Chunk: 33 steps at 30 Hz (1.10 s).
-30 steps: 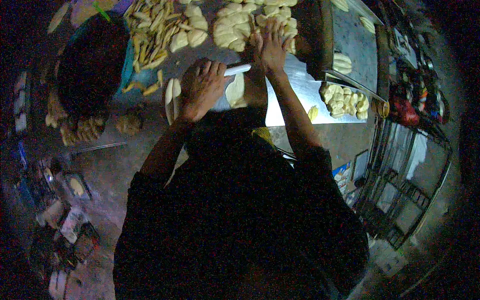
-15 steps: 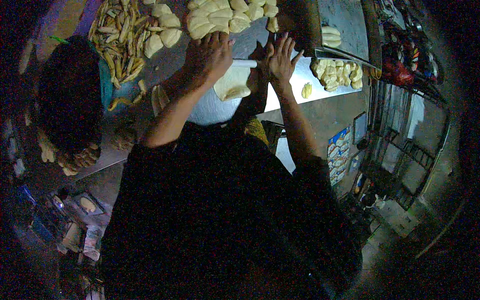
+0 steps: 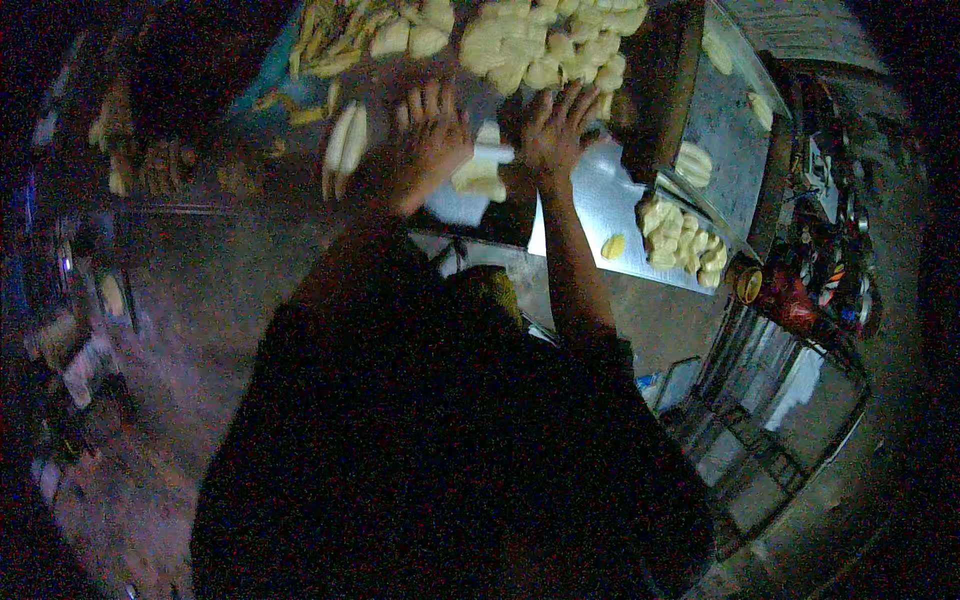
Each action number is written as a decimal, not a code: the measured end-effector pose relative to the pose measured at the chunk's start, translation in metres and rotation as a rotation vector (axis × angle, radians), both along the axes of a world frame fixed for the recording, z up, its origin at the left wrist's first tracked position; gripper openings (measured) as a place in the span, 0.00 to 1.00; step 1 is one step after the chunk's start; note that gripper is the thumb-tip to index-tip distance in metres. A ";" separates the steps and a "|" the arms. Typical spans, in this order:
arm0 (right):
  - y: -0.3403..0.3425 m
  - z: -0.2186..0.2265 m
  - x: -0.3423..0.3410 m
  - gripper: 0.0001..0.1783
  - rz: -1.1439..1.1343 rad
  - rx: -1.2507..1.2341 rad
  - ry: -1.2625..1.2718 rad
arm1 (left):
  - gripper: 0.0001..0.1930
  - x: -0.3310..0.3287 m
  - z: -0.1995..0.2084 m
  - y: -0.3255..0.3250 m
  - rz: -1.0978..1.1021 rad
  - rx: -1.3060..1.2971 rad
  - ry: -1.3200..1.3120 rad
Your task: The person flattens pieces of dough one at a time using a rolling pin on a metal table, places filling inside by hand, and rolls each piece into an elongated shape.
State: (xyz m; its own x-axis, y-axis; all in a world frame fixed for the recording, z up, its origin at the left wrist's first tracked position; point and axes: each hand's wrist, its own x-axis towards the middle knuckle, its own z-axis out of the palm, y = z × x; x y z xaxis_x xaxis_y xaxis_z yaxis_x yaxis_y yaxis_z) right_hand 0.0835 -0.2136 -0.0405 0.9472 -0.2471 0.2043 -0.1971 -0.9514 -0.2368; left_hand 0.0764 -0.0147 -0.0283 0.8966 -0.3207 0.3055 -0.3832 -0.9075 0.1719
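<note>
My left hand (image 3: 437, 132) lies palm down over the metal worktop, its fingers stretched forward. To its right my right hand (image 3: 558, 132) is also flat, with the fingers spread. Between the two runs a short pale rod (image 3: 492, 153), which looks like a rolling pin; its ends are hidden at my hands. It lies across a flattened sheet of dough (image 3: 478, 181), which shows on both its near and far sides. Left of my left hand are long dough rolls (image 3: 346, 140). Beyond both hands sits a large cluster of dough pieces (image 3: 505, 50).
Yellowish-brown strips (image 3: 335, 45) are heaped at the far left. On the right, dough lumps (image 3: 683, 240) line the edge of the metal worktop (image 3: 590, 215), with one yellow lump (image 3: 613, 246) nearby. A tray (image 3: 735, 110) at the back right holds dough rolls (image 3: 693, 163).
The view has swung, shifting the table's contents within the picture. My left hand's fingers have gone from curled to stretched out. Dough now shows beyond the rod as well as before it.
</note>
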 end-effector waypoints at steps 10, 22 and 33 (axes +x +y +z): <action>0.000 -0.013 -0.128 0.44 0.108 0.008 -0.044 | 0.29 -0.128 -0.015 0.000 0.169 0.077 -0.047; -0.014 0.001 -0.163 0.37 0.392 0.433 0.067 | 0.29 -0.158 -0.052 0.016 -0.029 0.057 -0.395; -0.013 -0.012 -0.008 0.39 0.215 -0.156 -0.005 | 0.24 -0.002 -0.045 -0.042 0.676 -0.114 -0.332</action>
